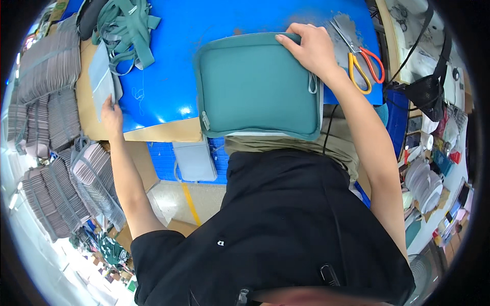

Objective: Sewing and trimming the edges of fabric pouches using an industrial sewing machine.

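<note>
A teal zippered case (258, 86) lies in front of me on the blue table surface (173, 30), its near edge over my lap. My right hand (306, 48) is closed on the case's top right corner, thumb on top. At the left, my left hand (112, 110) pinches the lower end of a pale grey flat piece (99, 76) at the table's left edge. Green straps (125, 28) are heaped just above it. Scissors (365, 66) with red and yellow handles lie to the right of my right arm.
Bundled stacks of grey pieces (48, 66) fill the left side. A pale grey piece (194, 158) sits on a blue surface below the table edge. A cluttered shelf (434, 194) and a black strapped item (426, 94) are at the right.
</note>
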`<act>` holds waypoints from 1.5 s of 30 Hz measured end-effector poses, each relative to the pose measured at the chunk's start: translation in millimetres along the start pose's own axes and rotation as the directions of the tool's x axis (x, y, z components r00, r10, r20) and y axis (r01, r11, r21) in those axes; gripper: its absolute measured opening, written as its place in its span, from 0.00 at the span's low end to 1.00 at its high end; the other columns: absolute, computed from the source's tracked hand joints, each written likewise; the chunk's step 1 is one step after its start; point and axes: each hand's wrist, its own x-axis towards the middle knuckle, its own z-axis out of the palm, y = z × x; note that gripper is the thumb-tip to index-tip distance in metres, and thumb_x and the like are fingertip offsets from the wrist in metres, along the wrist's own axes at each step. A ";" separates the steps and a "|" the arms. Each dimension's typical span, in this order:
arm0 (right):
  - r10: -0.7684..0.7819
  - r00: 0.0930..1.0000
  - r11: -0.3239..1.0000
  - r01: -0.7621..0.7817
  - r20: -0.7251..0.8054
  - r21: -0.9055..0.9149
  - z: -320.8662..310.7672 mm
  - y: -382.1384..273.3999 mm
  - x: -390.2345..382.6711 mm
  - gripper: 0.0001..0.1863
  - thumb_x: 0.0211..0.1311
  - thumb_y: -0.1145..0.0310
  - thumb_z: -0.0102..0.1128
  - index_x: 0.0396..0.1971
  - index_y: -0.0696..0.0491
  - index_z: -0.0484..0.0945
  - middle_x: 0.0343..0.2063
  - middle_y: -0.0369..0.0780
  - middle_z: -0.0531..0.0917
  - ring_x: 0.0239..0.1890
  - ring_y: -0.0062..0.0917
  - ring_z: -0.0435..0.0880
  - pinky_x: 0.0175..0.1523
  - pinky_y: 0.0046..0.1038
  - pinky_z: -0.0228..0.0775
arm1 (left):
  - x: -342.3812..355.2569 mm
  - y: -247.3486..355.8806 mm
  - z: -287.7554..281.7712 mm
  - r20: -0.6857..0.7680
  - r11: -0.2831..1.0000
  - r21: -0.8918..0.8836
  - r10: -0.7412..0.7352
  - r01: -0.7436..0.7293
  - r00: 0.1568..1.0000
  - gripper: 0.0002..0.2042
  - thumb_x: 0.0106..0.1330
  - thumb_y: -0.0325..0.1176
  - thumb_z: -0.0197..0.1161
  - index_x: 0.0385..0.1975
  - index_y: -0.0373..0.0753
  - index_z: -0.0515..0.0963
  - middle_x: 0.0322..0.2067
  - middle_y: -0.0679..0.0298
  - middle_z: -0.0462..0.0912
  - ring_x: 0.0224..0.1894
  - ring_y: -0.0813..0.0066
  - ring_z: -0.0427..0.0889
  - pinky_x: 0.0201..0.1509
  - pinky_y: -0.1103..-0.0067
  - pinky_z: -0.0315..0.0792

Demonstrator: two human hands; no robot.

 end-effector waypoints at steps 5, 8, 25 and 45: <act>0.003 1.000 1.000 -0.004 0.030 0.030 8.1 2.0 1.6 0.21 0.65 0.45 0.64 0.35 0.49 0.87 0.29 0.44 0.87 0.36 0.42 0.85 0.45 0.44 0.73 | -12.7 6.0 -10.7 0.041 0.993 0.074 0.087 -0.090 0.995 0.24 0.70 0.40 0.63 0.64 0.40 0.77 0.62 0.44 0.77 0.63 0.47 0.77 0.66 0.62 0.72; -0.009 1.000 0.996 0.009 0.003 0.084 8.0 13.6 1.2 0.22 0.65 0.44 0.65 0.35 0.51 0.87 0.28 0.46 0.88 0.32 0.45 0.88 0.39 0.41 0.78 | -36.9 18.6 -0.4 -0.252 0.982 0.010 0.184 -0.188 0.950 0.24 0.67 0.39 0.67 0.62 0.38 0.78 0.63 0.41 0.75 0.66 0.44 0.74 0.69 0.60 0.68; 0.146 0.968 0.982 -0.167 0.204 0.091 -8.5 18.1 1.7 0.26 0.69 0.38 0.61 0.41 0.49 0.86 0.25 0.33 0.86 0.28 0.17 0.83 0.37 0.23 0.73 | -377.8 64.7 214.5 0.542 0.831 0.226 -0.541 0.509 0.643 0.62 0.46 0.50 0.84 0.78 0.42 0.47 0.75 0.37 0.48 0.73 0.32 0.60 0.76 0.58 0.64; 0.049 0.968 0.978 -0.096 0.247 0.183 -6.9 17.1 10.3 0.24 0.70 0.48 0.65 0.52 0.53 0.84 0.42 0.36 0.87 0.45 0.17 0.83 0.52 0.21 0.74 | -377.4 -75.7 103.5 0.309 0.907 -0.262 -0.244 0.329 0.919 0.16 0.70 0.34 0.64 0.53 0.33 0.80 0.44 0.44 0.87 0.48 0.43 0.86 0.53 0.61 0.78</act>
